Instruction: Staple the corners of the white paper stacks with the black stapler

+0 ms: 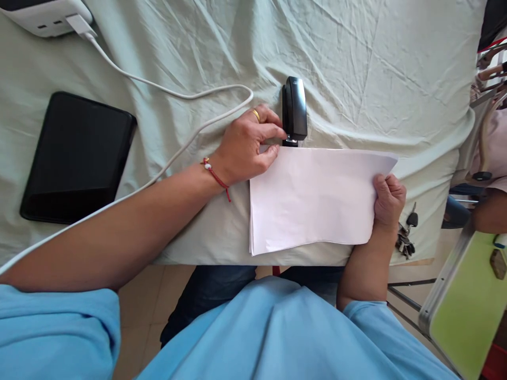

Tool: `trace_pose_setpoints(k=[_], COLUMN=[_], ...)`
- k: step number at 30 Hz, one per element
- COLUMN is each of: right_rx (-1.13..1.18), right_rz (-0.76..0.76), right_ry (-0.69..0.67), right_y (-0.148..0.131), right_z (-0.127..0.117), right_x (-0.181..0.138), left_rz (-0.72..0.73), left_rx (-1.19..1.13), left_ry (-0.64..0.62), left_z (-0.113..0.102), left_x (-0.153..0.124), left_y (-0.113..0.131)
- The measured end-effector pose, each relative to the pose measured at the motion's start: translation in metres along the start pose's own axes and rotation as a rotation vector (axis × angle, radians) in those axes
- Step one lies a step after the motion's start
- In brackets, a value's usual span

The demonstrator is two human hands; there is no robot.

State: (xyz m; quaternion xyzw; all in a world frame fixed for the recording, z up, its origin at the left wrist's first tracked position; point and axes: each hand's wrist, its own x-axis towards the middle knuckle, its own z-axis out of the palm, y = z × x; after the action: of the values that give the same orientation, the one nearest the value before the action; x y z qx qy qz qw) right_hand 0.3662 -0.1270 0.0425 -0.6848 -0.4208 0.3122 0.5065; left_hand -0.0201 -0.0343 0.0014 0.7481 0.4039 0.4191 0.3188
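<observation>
Several white paper sheets (pixel 312 200) lie stacked at the table's front edge, their left edges slightly fanned. My right hand (pixel 390 200) is closed around their right side, thumb on top, and the upper right corner bends up. A black stapler (pixel 295 108) stands just beyond the sheets, its front end facing me and meeting their top edge near the left corner. My left hand (pixel 251 142) is beside that corner, fingers bent and apart. Its index fingertip touches the stapler's front, or nearly so, while the thumb rests at the paper's edge.
A black tablet (pixel 79 158) lies at left. A white cable (pixel 190 96) runs from a white power strip (pixel 51 21) and passes along my left forearm. Keys (pixel 406 237) lie right of my right hand. Beyond the cloth-covered table (pixel 356 68), another person (pixel 493 142) sits near a green board (pixel 467 295).
</observation>
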Motion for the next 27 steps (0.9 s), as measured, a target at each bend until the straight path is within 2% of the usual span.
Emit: trace_pose_setpoints(k=[6, 11, 16, 21, 27], right_rx=[0.031, 0.032, -0.014, -0.065, -0.043], right_rz=[0.000, 0.022, 0.064, 0.110, 0.157], right_ry=[0.067, 0.117, 0.116, 0.081, 0.088], right_y=[0.000, -0.003, -0.005, -0.003, -0.005], right_z=[0.001, 0.000, -0.004, -0.010, -0.012], right_x=[0.000, 0.001, 0.000, 0.000, 0.001], left_rz=[-0.060, -0.118, -0.158, -0.211, -0.218], left_rx=[0.023, 0.066, 0.078, 0.043, 0.123], left_ry=[-0.098, -0.108, -0.064, -0.023, 0.001], left_z=[0.005, 0.005, 0.003, -0.002, -0.002], left_x=[0.003, 0.000, -0.001, 0.000, 0.001], left_y=[0.003, 0.001, -0.002, 0.008, 0.008])
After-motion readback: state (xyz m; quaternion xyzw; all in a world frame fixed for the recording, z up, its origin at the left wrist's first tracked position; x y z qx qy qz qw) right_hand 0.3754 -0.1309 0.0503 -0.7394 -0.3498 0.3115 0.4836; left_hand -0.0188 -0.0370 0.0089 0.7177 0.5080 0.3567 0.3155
